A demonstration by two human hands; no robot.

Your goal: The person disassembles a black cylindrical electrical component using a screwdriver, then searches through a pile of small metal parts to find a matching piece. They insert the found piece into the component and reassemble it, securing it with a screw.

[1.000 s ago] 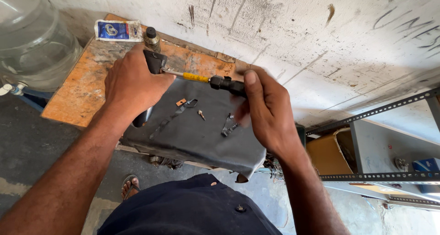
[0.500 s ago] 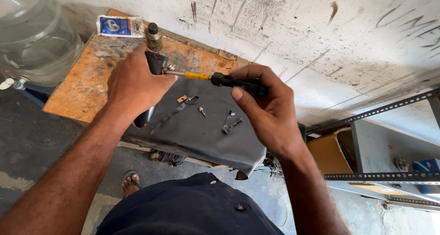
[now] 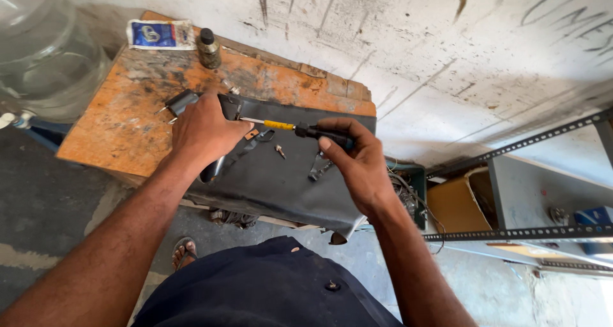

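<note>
My right hand [image 3: 357, 164] grips the black handle of a screwdriver [image 3: 300, 130] with a yellow collar; its metal shaft runs left to a point under my left hand. My left hand [image 3: 203, 134] presses down on a small dark part [image 3: 181, 102] lying at the top left edge of a black sheet [image 3: 287, 180]. The sheet is draped over the front of a worn orange wooden table [image 3: 121, 129]. A loose screw [image 3: 280, 151] and small metal bits [image 3: 319, 169] lie on the sheet between my hands.
A small dark bottle [image 3: 207, 47] and a white and blue sachet [image 3: 159, 34] sit at the table's back edge. A big clear water jug [image 3: 45, 59] stands at left. A slotted metal rack [image 3: 530, 231] with a cardboard box [image 3: 456, 206] is at right. A stained white wall is behind.
My right hand has shifted along the screwdriver handle and turned a little. The left hand stays pressed on the part; the view has moved slightly.
</note>
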